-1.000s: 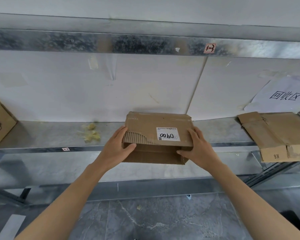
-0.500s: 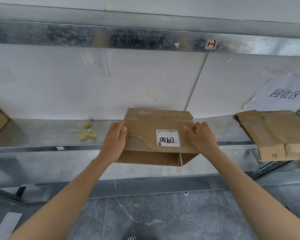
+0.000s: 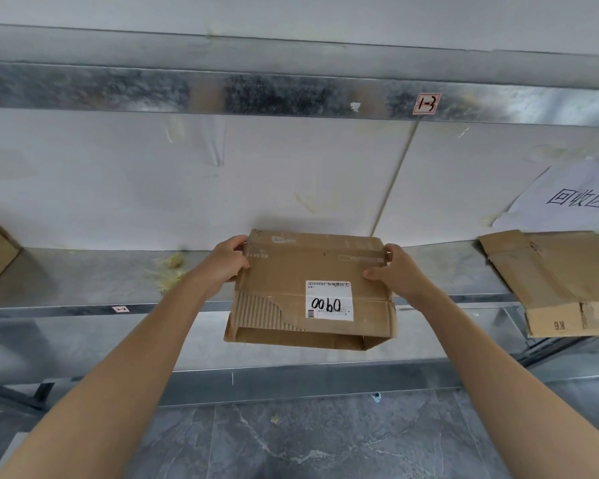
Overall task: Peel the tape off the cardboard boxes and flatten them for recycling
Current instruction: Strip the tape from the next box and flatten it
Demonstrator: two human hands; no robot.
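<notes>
Now cardboard box (image 3: 286,276) between left hand (image 3: 227,261), right hand (image 3: 400,273); grips pinching far corners.

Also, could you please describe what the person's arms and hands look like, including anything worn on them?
Both are bare. The left hand and right hand wear no gloves, and no rings show on the fingers that are visible. The left forearm and right forearm carry no sleeve, watch or bracelet up to the frame's edge.

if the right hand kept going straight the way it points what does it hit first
The cardboard box, which the right hand grips; pushed on, both would probably reach the white back wall, though depth is unclear.
</notes>
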